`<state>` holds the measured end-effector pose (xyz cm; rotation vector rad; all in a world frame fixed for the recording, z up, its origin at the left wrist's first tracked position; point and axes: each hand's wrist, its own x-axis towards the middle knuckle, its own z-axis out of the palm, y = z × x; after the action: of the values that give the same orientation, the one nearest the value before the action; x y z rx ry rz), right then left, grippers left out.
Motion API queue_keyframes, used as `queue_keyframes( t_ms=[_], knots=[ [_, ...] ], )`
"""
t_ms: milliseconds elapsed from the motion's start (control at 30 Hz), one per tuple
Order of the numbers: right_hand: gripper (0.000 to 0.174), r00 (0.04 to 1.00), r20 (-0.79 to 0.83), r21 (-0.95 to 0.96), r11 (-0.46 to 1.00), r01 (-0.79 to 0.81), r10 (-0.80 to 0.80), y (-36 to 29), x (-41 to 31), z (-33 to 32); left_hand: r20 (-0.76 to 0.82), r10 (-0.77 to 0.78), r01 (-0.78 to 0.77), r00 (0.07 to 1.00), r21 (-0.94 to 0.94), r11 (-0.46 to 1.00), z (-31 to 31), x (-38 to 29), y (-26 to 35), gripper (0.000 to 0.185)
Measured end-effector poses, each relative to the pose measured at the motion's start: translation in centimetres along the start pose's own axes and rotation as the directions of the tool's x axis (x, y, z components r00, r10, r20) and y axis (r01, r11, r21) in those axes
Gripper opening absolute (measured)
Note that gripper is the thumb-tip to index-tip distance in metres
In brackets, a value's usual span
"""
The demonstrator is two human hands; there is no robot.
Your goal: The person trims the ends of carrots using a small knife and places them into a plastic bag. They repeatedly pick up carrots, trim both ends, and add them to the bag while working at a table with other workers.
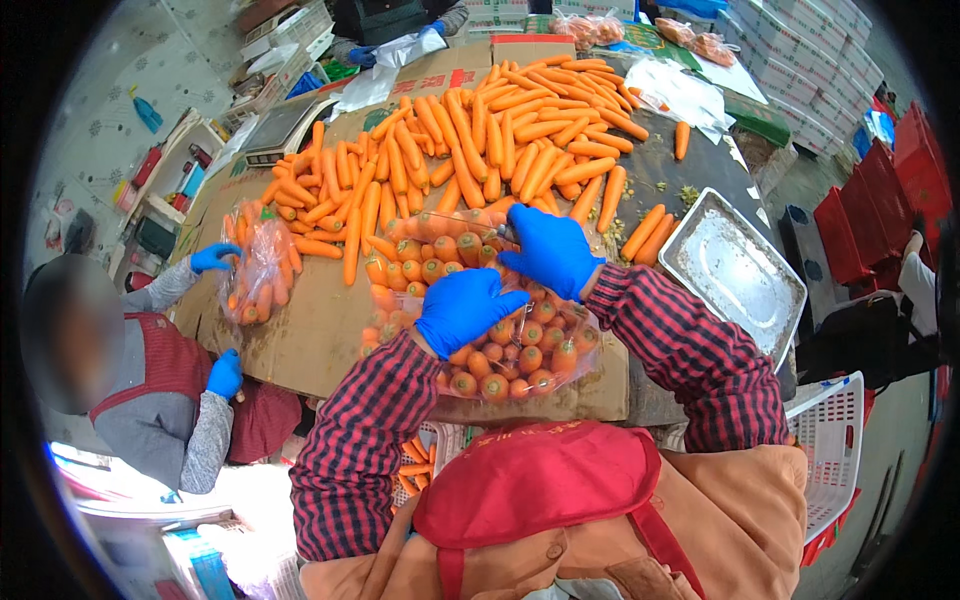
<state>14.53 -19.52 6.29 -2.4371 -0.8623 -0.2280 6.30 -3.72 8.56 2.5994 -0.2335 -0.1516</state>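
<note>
Clear plastic bags of carrots lie at the cardboard-covered table's near edge, the carrots' stem ends facing up. My left hand, in a blue glove, rests over the bags with fingers bent; what its fingertips grip is hidden. Up and to the right, my right hand, also blue-gloved, is closed on a thin wire-like piece at the bags' upper edge; its exact kind is unclear. Just beyond both hands spreads a large heap of loose carrots. A few carrots lie apart on the dark surface at the right.
A metal tray is at the right edge, a scale at the far left. A co-worker's gloved hand touches another carrot bag. A second person stands across the table. A white crate stands at lower right.
</note>
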Motion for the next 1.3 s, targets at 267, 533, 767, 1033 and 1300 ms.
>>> queue_keyframes(
  t_ms=[267, 533, 767, 1033, 1300],
  knots=[
    [0.021, 0.985, -0.093, -0.141, 0.982, 0.128, -0.142, 3.2, 2.4, 0.5, -0.049, 0.139, -0.145, 0.989, -0.162, 0.976, 0.0, -7.2, 1.4, 0.040],
    [0.015, 0.983, -0.177, -0.115, 0.990, -0.080, 0.059, 9.0, 7.4, 3.4, 0.002, -0.101, 0.094, 0.995, -0.364, 0.927, -0.3, -15.5, 2.2, 0.036],
    [0.016, 0.963, -0.177, -0.075, 0.973, -0.220, 0.205, 11.8, 9.3, 6.3, -0.156, 0.011, -0.054, 0.988, -0.269, 0.962, 0.6, -20.0, 1.0, 0.036],
    [0.034, 0.952, 0.038, 0.151, 0.940, -0.306, 0.304, 14.5, 9.3, 8.0, -0.169, 0.047, -0.072, 0.984, -0.145, 0.987, 0.1, -18.7, 0.7, 0.027],
    [0.032, 0.868, 0.287, 0.842, 0.325, -0.431, 0.406, 11.1, -2.0, -2.6, -0.191, 0.228, -0.205, 0.955, 0.134, 0.970, -0.1, -10.4, 5.0, 0.092]
  ],
)
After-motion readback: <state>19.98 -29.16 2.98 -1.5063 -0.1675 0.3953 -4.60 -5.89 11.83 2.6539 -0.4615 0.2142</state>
